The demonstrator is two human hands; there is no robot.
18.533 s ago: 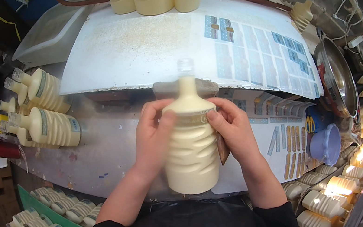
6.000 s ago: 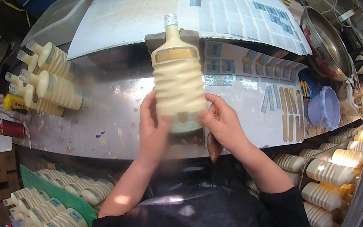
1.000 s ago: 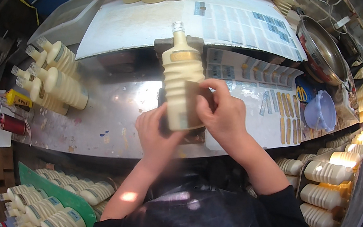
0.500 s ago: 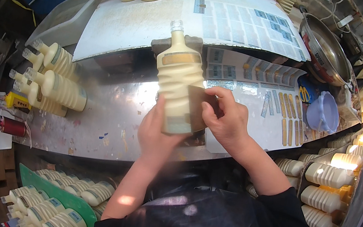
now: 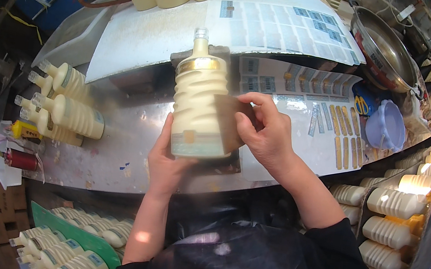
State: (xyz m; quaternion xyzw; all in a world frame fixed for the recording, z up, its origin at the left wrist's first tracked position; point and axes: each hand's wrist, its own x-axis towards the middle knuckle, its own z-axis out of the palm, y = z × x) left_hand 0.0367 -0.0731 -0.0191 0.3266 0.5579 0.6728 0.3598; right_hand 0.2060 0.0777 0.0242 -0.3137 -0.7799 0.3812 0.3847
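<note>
A cream-coloured bottle (image 5: 200, 90) with a wavy, ridged body and a clear threaded neck lies tilted in front of me, its neck pointing away. A shiny gold band (image 5: 202, 64) circles its shoulder, and a pale bluish strip (image 5: 200, 144) with a small gold patch runs round its base. My left hand (image 5: 168, 155) is wrapped round the base end from the left and below; some of its fingers are hidden behind the bottle. In my right hand (image 5: 266, 131), a flat dark brown piece (image 5: 225, 116) is pinched between thumb and fingers, against the bottle's right side.
Several similar bottles (image 5: 78, 118) lie stacked at the left. Sheets of blue labels (image 5: 268, 81) and gold strips (image 5: 342, 123) lie to the right, near a lavender bucket (image 5: 385, 126) and a metal pan (image 5: 382, 45). More bottles (image 5: 391, 227) fill racks below right and behind a green board (image 5: 78, 233).
The bottle has turned in my left hand, so the gold band shines and the gold patch at the base shows. My right hand keeps the brown piece at its side.
</note>
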